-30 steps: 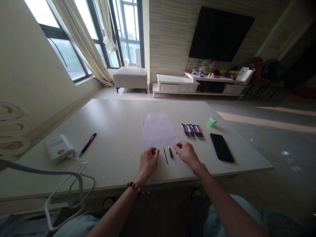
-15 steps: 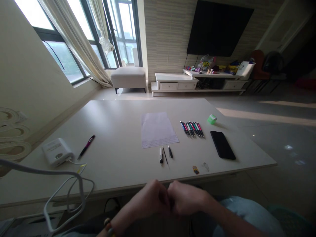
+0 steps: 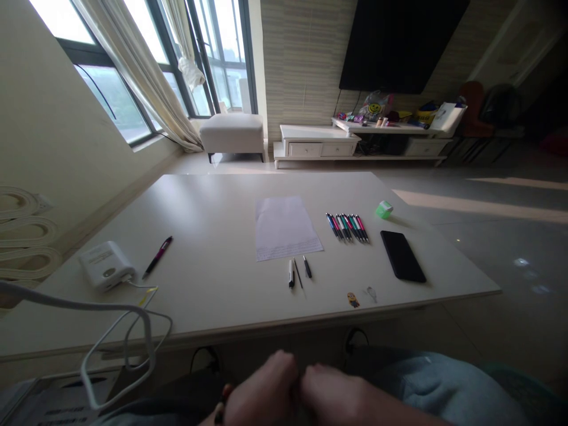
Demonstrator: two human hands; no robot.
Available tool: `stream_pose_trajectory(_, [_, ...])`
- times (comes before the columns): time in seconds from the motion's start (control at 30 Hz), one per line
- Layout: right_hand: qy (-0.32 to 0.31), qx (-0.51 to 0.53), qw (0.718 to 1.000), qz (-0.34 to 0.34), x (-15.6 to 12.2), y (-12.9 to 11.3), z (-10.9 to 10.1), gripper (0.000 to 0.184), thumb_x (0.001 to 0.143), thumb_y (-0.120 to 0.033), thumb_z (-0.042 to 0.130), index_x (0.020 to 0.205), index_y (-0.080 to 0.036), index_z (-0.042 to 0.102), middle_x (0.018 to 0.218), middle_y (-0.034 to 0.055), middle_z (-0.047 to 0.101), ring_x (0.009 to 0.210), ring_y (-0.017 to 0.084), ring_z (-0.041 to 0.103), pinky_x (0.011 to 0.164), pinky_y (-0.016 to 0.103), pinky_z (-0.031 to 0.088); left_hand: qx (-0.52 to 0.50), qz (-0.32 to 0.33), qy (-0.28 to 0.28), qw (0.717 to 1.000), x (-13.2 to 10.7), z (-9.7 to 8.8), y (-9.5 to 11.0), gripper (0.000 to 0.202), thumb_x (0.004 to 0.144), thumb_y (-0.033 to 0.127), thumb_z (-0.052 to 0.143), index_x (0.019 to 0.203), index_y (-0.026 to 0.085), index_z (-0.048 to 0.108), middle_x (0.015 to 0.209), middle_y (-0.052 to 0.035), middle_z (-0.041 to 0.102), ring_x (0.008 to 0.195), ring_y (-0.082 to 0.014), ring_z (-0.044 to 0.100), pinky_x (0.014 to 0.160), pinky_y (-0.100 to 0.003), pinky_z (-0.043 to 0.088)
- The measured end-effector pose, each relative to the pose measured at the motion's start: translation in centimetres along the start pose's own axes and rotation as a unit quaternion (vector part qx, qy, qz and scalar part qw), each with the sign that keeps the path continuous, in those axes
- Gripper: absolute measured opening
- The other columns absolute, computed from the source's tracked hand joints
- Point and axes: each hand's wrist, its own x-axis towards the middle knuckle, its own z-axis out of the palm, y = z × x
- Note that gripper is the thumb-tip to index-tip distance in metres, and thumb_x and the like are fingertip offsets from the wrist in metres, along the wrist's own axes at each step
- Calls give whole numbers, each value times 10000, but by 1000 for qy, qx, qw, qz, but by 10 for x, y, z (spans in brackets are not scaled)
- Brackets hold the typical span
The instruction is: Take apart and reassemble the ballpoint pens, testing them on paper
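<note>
My left hand (image 3: 266,387) and my right hand (image 3: 332,387) are close together below the table's near edge, over my lap. Fingers are curled in on both; whatever they may hold is hidden. Nearest on the table lie a white pen barrel (image 3: 291,274), a thin dark refill (image 3: 299,276) and a short black pen piece (image 3: 307,267), side by side. Behind them is a sheet of paper (image 3: 286,225) with writing along its near edge. Several coloured pens (image 3: 347,228) form a row to its right. A small cartoon sticker (image 3: 352,300) lies near the front edge.
At right are a black phone (image 3: 403,255) and a green-and-white box (image 3: 384,209). A purple-and-black pen (image 3: 158,258) rests at left beside a white adapter (image 3: 106,266), whose looping cable (image 3: 148,340) hangs over the near edge. The white table (image 3: 213,236) ends just ahead of my hands.
Both hands have moved down and toward my body, away from the table edge, still close together. The view has shifted slightly; the things on the table stay in place.
</note>
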Motion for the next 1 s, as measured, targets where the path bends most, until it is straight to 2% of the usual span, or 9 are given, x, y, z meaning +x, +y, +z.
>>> stream_pose_trajectory(0.07, [52, -52, 997, -7, -5, 7, -32, 199, 689, -60, 569, 769, -154, 725, 768, 107, 715, 763, 236, 676, 652, 266, 465, 102, 29, -6, 994, 16, -29, 18, 88, 620, 135, 593, 591, 180, 664, 552, -5, 629, 571, -166, 549, 525, -256, 348])
stream_pose_trajectory(0.17, [183, -28, 982, 35, -10, 19, -83, 153, 724, -165, 594, 784, -172, 734, 751, 97, 721, 726, 207, 672, 632, 241, 441, 154, 36, 141, 977, 48, -57, 42, 162, 745, 279, 551, 698, 172, 663, 575, -14, 638, 548, -152, 551, 536, -243, 350])
stream_pose_trajectory(0.27, [270, -21, 959, 86, -7, 26, -115, 197, 782, -288, 580, 765, -160, 728, 717, 108, 713, 680, 201, 659, 597, 239, 424, 198, 44, 250, 947, 75, -65, 52, 219, 799, 364, 522, 796, 180, 641, 636, -35, 649, 588, -163, 570, 574, -249, 352])
stream_pose_trajectory(0.43, [299, -44, 948, 97, 15, 20, -118, 296, 803, -379, 558, 749, -132, 711, 738, 144, 712, 687, 212, 664, 606, 240, 425, 253, 21, 289, 923, 96, -61, 50, 169, 777, 330, 556, 803, 176, 620, 643, -60, 636, 700, -210, 607, 625, -268, 350])
stream_pose_trajectory(0.6, [304, -88, 937, 149, 38, 10, -110, 290, 751, -362, 612, 849, -107, 708, 824, 188, 711, 760, 259, 680, 613, 254, 451, 281, -7, 295, 913, 89, -72, 44, 102, 725, 254, 567, 677, 170, 598, 665, -86, 646, 721, -230, 618, 619, -285, 363])
stream_pose_trajectory(0.7, [304, -93, 933, 167, 48, 5, -108, 275, 738, -324, 617, 866, -100, 712, 833, 195, 709, 781, 267, 683, 624, 255, 467, 176, -11, 296, 939, 79, -81, 40, 117, 729, 272, 577, 682, 164, 582, 642, -59, 645, 651, -196, 619, 602, -278, 402])
stream_pose_trajectory(0.8, [297, -86, 935, 177, 56, 2, -107, 266, 755, -291, 584, 872, -92, 717, 832, 200, 707, 793, 268, 685, 638, 260, 481, -66, 3, 245, 967, 68, -86, 37, 243, 749, 383, 602, 781, 144, 573, 652, -55, 661, 607, -174, 630, 587, -281, 468])
stream_pose_trajectory(0.9, [286, -82, 936, 186, 61, -2, -107, 261, 746, -233, 558, 891, -83, 716, 845, 203, 707, 815, 283, 684, 653, 278, 492, -261, 21, 189, 946, 58, -85, 35, 417, 669, 467, 700, 870, 118, 592, 696, -66, 680, 643, -170, 647, 643, -301, 519])
stream_pose_trajectory(1.0, [283, -88, 935, 193, 66, -4, -104, 267, 713, -195, 557, 892, -77, 716, 851, 211, 706, 828, 304, 681, 663, 301, 499, -337, 22, 162, 927, 49, -80, 35, 426, 618, 447, 760, 837, 113, 611, 758, -82, 698, 712, -174, 660, 733, -315, 528])
